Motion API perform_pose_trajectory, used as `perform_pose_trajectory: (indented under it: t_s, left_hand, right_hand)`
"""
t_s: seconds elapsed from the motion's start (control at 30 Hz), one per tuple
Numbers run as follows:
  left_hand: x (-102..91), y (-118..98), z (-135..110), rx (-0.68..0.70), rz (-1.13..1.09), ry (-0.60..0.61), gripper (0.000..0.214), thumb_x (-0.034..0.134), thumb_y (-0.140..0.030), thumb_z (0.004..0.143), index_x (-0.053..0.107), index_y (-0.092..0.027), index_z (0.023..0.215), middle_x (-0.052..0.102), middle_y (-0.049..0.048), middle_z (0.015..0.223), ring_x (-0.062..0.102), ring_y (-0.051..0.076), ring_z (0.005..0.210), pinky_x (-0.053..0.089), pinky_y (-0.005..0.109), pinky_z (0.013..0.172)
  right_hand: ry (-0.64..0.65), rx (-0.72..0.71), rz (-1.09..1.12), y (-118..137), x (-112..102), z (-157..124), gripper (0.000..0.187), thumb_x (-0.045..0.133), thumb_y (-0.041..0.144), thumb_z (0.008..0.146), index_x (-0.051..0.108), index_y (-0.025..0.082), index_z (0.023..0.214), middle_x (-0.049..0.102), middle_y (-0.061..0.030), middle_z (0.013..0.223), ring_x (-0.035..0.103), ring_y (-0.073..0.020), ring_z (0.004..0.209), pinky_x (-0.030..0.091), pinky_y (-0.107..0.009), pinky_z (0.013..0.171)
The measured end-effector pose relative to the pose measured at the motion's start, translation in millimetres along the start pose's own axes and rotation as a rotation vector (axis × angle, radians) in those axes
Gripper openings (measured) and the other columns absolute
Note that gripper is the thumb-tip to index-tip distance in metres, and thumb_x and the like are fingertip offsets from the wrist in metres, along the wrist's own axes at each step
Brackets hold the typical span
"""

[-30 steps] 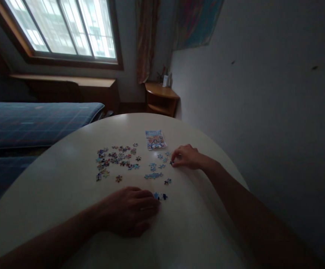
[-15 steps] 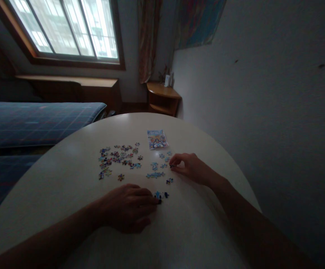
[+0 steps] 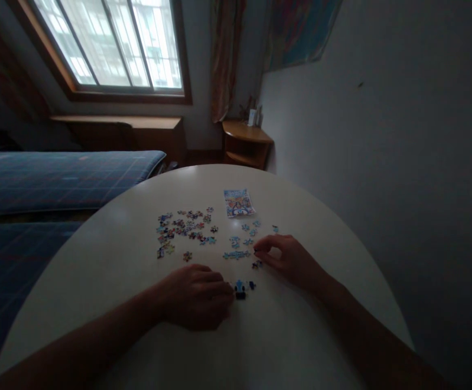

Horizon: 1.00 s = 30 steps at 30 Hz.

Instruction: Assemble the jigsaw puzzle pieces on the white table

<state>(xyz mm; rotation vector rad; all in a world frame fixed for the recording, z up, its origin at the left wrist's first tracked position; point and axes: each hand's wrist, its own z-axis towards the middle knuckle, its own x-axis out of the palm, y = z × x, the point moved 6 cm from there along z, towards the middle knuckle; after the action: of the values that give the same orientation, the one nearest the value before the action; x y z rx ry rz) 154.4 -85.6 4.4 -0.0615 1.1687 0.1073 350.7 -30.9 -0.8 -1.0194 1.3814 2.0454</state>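
My right hand (image 3: 286, 260) is closed in a pinch above the round table, with a small dark jigsaw puzzle piece (image 3: 256, 251) mostly hidden between thumb and index finger. Just below those fingertips lies a dark, mixed-colour piece (image 3: 257, 265). My left hand (image 3: 201, 297) rests on the table with curled fingers, its fingertips against the left edge of a small joined group of blue and black pieces (image 3: 240, 287). Whether these fingers hold a piece is hidden. A joined strip of light blue pieces (image 3: 236, 254) lies between the hands.
Many loose colourful puzzle pieces (image 3: 185, 225) are spread on the left of the white table (image 3: 301, 336). A printed picture packet (image 3: 239, 203) lies behind several light blue pieces (image 3: 246, 227). One piece (image 3: 275, 228) sits beyond my right hand. The wall stands at right.
My right hand has come nearer and slightly left relative to the pieces, uncovering one piece behind it. My left fingers have drawn back, showing the group's dark lower piece. The view has shifted left.
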Motion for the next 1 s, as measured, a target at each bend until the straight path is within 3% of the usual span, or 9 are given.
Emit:
perform_pose_trajectory:
  t_s: [0.1, 0.23, 0.33, 0.67, 1.0]
  left_hand:
    - [-6.3, 30.4, -8.8, -0.196, 0.112, -0.010, 0.018, 0.049, -0.022, 0.095, 0.064, -0.019, 0.085, 0.072, 0.0024, 0.082, 0.065, 0.015, 0.068, 0.054, 0.027, 0.062]
    - [-9.3, 82.3, -33.8, -0.611, 0.192, -0.075, 0.019, 0.049, -0.026, 0.096, 0.067, -0.018, 0.099, 0.072, 0.0078, 0.104, 0.066, 0.023, 0.095, 0.057, 0.040, 0.082]
    - [-1.8, 100.5, -45.4, -0.735, 0.125, -0.074, 0.021, 0.056, -0.031, 0.094, 0.068, -0.019, 0.106, 0.070, 0.0086, 0.113, 0.062, 0.026, 0.106, 0.055, 0.045, 0.090]
    - [5.3, 106.1, -52.5, -0.713, 0.028, -0.006, 0.024, 0.055, -0.029, 0.091, 0.068, -0.022, 0.110, 0.065, 0.0078, 0.119, 0.057, 0.026, 0.112, 0.050, 0.047, 0.098]
    - [9.1, 112.5, -53.9, -0.787, -0.063, -0.025, 0.013, 0.059, -0.028, 0.089, 0.066, -0.021, 0.097, 0.065, 0.0065, 0.120, 0.055, 0.026, 0.115, 0.046, 0.047, 0.101]
  right_hand:
    - [-0.005, 0.012, -0.029, -4.8, 0.3, 0.7, 0.010, 0.066, 0.023, 0.086, 0.072, 0.022, 0.093, 0.075, -0.0015, 0.085, 0.068, -0.0166, 0.080, 0.049, -0.033, 0.083]
    - [-0.039, 0.060, -0.079, -18.7, -2.3, 1.7, 0.012, 0.065, 0.024, 0.085, 0.073, 0.023, 0.094, 0.075, -0.0031, 0.086, 0.068, -0.0181, 0.080, 0.050, -0.034, 0.080]
    - [-0.044, 0.116, -0.114, -28.9, -3.9, 2.1, 0.015, 0.065, 0.026, 0.085, 0.075, 0.024, 0.097, 0.075, -0.0051, 0.089, 0.068, -0.0193, 0.081, 0.052, -0.035, 0.079]
    - [-0.092, 0.163, -0.170, -42.5, -15.0, 4.1, 0.018, 0.062, 0.029, 0.087, 0.075, 0.023, 0.099, 0.073, -0.0067, 0.092, 0.067, -0.0213, 0.083, 0.053, -0.036, 0.077]
    - [-0.085, 0.138, -0.191, -44.4, -13.0, 6.7, 0.019, 0.061, 0.029, 0.087, 0.074, 0.023, 0.099, 0.073, -0.0072, 0.094, 0.066, -0.0219, 0.085, 0.052, -0.037, 0.079]
